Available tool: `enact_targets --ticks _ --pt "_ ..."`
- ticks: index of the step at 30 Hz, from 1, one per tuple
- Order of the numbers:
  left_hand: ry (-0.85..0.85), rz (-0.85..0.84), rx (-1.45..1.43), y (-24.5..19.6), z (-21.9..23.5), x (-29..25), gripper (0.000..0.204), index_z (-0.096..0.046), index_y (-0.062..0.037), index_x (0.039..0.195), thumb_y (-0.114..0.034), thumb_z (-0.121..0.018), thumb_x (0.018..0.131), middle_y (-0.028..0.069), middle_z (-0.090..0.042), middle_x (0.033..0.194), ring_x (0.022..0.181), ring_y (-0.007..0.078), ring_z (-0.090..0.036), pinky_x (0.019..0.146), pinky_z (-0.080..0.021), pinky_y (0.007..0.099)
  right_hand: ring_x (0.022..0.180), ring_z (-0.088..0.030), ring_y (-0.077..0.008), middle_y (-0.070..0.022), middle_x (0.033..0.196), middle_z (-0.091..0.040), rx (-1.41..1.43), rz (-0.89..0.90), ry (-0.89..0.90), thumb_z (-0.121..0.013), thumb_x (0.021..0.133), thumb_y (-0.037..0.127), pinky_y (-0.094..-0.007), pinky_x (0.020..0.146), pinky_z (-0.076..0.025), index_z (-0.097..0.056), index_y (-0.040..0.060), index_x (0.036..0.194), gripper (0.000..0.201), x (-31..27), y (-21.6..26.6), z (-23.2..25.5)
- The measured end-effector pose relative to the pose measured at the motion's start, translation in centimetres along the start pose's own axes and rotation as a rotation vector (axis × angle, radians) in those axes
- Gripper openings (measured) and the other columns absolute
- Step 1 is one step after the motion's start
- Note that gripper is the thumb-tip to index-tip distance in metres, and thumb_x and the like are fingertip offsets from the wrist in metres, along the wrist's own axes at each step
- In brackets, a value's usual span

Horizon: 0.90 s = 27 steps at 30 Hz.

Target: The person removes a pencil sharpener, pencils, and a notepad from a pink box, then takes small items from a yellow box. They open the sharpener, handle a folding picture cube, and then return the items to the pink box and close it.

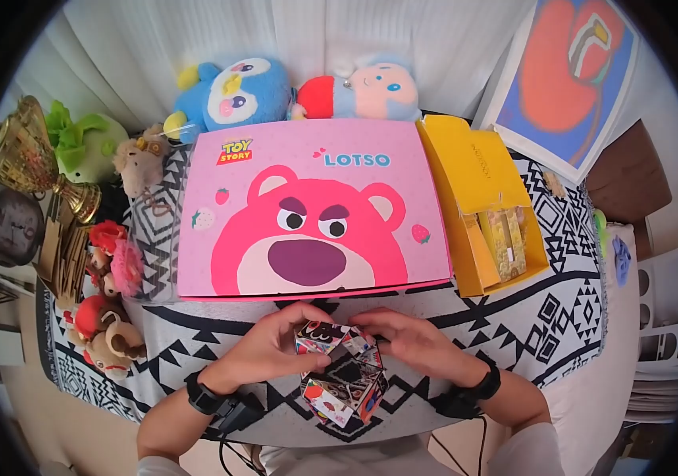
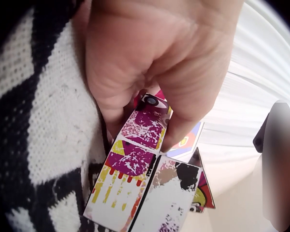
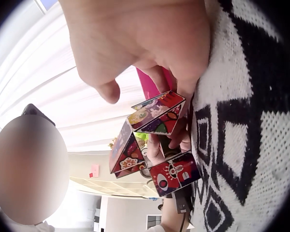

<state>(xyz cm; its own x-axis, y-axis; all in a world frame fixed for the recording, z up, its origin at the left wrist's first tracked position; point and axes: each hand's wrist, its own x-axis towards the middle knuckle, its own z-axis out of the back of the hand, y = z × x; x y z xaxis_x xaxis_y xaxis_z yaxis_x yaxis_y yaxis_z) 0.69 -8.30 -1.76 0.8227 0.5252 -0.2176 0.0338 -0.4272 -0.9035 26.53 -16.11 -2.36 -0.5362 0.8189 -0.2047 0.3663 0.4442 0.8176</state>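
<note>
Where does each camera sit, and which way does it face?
Head: worn on the head, facing forward and down at the pink box and printed toy; both forearms, left hand and right hand show.
Left wrist: facing along the left hand, which pinches the toy.
Right wrist: facing along the right hand; left fingers show beyond.
Shared: all three show the toy and patterned cloth.

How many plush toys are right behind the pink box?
2 visible. The blue one with a yellow beak sits behind the pink box's left half; the red and light-blue one is to its right. Smaller ones may be hidden.
</note>
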Motion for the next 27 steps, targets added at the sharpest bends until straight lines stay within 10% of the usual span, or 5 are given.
enact_targets --ticks 9,18,27 --pt "-0.066 -0.158 0.090 1.0 -1.1 0.0 0.040 -0.046 -0.0028 0.112 0.003 -0.071 0.081 0.0106 -0.053 0.124 0.113 0.0151 -0.051 0.094 -0.047 0.0312 0.105 -0.057 -0.0218 -0.0134 0.130 -0.036 -0.221 -0.002 -0.060 -0.068 0.088 0.011 -0.0268 0.062 -0.059 -0.028 0.0029 0.146 0.071 -0.1 1.1 -1.9" --pt "-0.048 -0.227 0.042 0.7 -1.5 0.1 0.039 -0.045 -0.0049 0.108 0.002 -0.071 0.080 0.0142 -0.050 0.132 0.119 0.0190 -0.048 0.101 -0.042 0.0352 0.113 -0.053 -0.0232 -0.0135 0.134 -0.034 -0.117 0.041 -0.058 -0.068 0.087 0.004 -0.0331 0.082 -0.058 -0.028 0.0024 0.143 0.069 -0.2 0.0 -1.3" --pt "0.033 -0.145 0.111 0.1 -0.4 -0.2 0.059 -0.043 -0.0012 0.136 -0.001 -0.066 0.082 0.0099 -0.046 0.138 0.129 0.0183 -0.043 0.111 -0.031 0.0349 0.121 -0.047 -0.0194 -0.0120 0.135 -0.043 0.063 -0.015 0.030 -0.069 0.085 0.001 -0.0343 0.099 -0.045 -0.030 -0.0017 0.143 0.069 -0.1 0.1 -0.6"
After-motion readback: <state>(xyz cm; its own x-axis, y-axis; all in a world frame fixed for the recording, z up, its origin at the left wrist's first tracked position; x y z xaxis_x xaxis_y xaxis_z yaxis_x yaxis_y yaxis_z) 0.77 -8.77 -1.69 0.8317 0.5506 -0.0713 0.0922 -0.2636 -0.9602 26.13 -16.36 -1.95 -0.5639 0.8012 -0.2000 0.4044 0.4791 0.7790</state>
